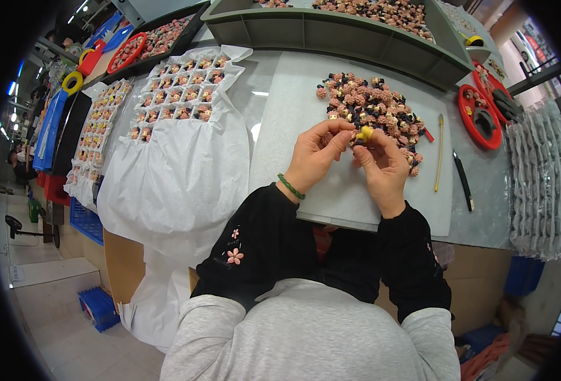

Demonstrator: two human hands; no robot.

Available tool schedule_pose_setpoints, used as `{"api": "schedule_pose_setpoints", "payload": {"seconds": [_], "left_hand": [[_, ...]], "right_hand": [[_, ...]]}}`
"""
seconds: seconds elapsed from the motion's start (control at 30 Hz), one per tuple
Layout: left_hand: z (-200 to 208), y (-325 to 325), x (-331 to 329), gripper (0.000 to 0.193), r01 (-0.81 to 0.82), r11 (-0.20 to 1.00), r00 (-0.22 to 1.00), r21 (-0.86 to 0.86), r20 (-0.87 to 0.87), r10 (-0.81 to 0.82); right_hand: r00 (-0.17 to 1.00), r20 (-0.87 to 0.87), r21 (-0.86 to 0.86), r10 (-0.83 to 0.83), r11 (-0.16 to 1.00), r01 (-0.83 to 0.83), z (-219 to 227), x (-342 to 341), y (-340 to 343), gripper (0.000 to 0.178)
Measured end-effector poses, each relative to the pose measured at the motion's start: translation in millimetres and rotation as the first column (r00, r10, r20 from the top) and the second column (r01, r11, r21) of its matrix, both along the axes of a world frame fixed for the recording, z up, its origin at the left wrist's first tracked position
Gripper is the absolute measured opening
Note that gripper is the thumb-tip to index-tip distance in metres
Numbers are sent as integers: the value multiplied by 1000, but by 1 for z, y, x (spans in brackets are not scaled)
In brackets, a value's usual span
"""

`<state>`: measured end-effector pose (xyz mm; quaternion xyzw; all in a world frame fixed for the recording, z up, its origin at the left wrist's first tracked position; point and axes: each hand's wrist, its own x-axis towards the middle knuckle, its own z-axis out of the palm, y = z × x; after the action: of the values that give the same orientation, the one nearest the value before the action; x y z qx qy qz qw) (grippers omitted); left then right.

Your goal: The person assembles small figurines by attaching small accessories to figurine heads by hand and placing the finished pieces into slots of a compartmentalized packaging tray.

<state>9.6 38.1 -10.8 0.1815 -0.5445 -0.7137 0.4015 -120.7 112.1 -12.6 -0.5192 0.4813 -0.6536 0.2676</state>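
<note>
My left hand (317, 152), with a green bead bracelet at its wrist, pinches a small pink-and-cream figurine (356, 136) between thumb and fingers. From the other side, the thumb and index finger of my right hand (386, 170) close on the same piece. A yellow wrap (365, 132) covers the right index fingertip. Fingers hide most of the figurine. Just beyond both hands, a loose pile of similar pink, black and cream figurines (372, 101) lies on a white sheet (287, 114).
Left of me, figurines fill pockets of a white tray (177, 95), partly covered by tissue (172, 171). A grey-green bin (331, 33) stands behind the pile. To the right are a thin yellow stick (439, 152), black pen-like tool (463, 181), red dishes (480, 117) and stacked clear trays (541, 181).
</note>
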Motion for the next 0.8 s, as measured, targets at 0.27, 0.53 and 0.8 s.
{"api": "schedule_pose_setpoints", "payload": {"seconds": [0.27, 0.53, 0.8], "left_hand": [[3, 0, 2, 28, -18, 999, 999, -33, -37, 17], [5, -1, 2, 31, 20, 1000, 1000, -9, -10, -20], [-1, 1, -3, 31, 40, 999, 985, 11, -170, -37]], "right_hand": [[995, 72, -8, -72, 997, 73, 1, 4, -1, 33], [994, 67, -4, -82, 997, 83, 3, 5, 0, 31], [977, -118, -113, -176, 980, 163, 4, 0, -3, 14]]}}
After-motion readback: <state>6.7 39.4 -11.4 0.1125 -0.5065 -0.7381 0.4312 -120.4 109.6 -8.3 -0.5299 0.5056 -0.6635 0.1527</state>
